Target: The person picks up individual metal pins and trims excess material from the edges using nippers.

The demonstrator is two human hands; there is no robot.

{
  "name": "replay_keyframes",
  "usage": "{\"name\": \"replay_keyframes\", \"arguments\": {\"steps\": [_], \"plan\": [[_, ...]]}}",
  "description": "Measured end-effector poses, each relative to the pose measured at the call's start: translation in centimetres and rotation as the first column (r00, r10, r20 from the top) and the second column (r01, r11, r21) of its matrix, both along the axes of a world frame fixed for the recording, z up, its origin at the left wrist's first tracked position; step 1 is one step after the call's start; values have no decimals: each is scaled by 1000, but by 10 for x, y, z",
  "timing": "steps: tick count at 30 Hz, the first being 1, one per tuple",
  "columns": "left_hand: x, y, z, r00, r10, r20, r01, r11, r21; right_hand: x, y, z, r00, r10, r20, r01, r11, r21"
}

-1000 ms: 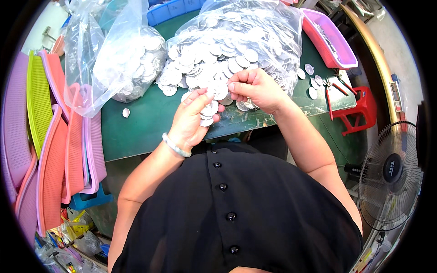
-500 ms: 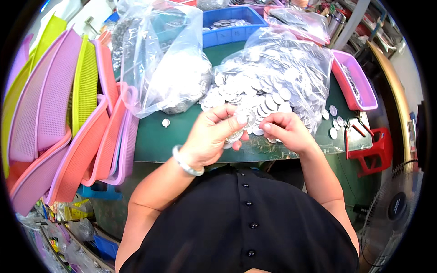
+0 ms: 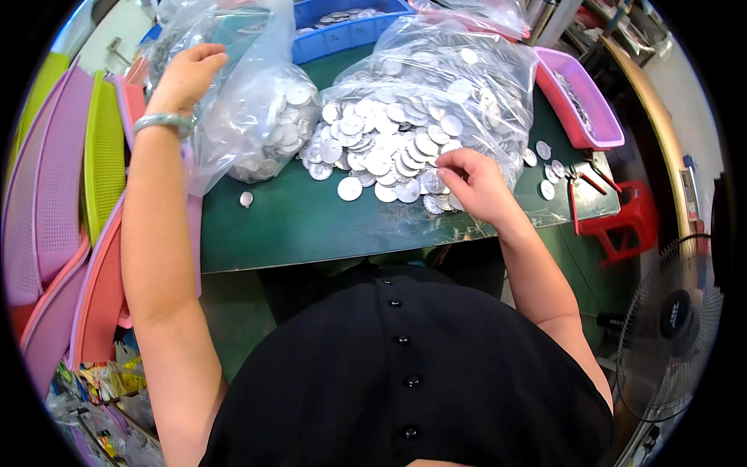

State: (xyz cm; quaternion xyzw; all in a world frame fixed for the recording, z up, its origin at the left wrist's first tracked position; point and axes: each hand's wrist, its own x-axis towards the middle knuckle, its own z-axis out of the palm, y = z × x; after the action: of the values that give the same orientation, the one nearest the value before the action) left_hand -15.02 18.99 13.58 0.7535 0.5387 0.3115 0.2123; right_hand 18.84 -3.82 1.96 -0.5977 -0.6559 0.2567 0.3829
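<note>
My left hand [image 3: 191, 76], with a pale bangle [image 3: 164, 122] on its wrist, reaches over the mouth of a clear plastic bag [image 3: 222, 144] at the far left. Its fingers are bent and pressed together; whatever they hold is hidden. Round silvery discs [image 3: 379, 161] spill from a second large clear bag [image 3: 436, 58] onto the green table. At the right side of this pile, my right hand [image 3: 476, 185] has thumb and forefinger curled close together, by the discs. I cannot make out what is between those fingertips.
Stacked plastic baskets [image 3: 58, 187] crowd the left. A blue bin [image 3: 350, 35] of discs stands at the back, a pink bin [image 3: 580, 97] to the right. Several loose discs and red-handled pliers [image 3: 591, 180] lie near the right corner. A red stool [image 3: 622, 222] and a fan [image 3: 673, 319] are beyond.
My left hand has left the pile, where it held discs, and moved far left and away over the bag. My right hand stays by the pile. The view has shifted slightly.
</note>
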Motion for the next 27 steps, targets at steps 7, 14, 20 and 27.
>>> {"name": "replay_keyframes", "arguments": {"steps": [7,14,20,27], "plan": [[60,-114,26,932,-226,284,122,932,341,4,26,-18,813,-201,547,31,952,304],[106,-186,-60,781,-368,504,476,874,-99,1,35,-16,660,-203,724,-101,930,353],[138,-183,-123,526,139,839,643,581,-500,-5,30,-11,987,-138,-83,152,970,189],[146,-180,-126,385,300,873,692,531,-488,-14,17,-6,926,-31,-377,-27,989,-148]]}}
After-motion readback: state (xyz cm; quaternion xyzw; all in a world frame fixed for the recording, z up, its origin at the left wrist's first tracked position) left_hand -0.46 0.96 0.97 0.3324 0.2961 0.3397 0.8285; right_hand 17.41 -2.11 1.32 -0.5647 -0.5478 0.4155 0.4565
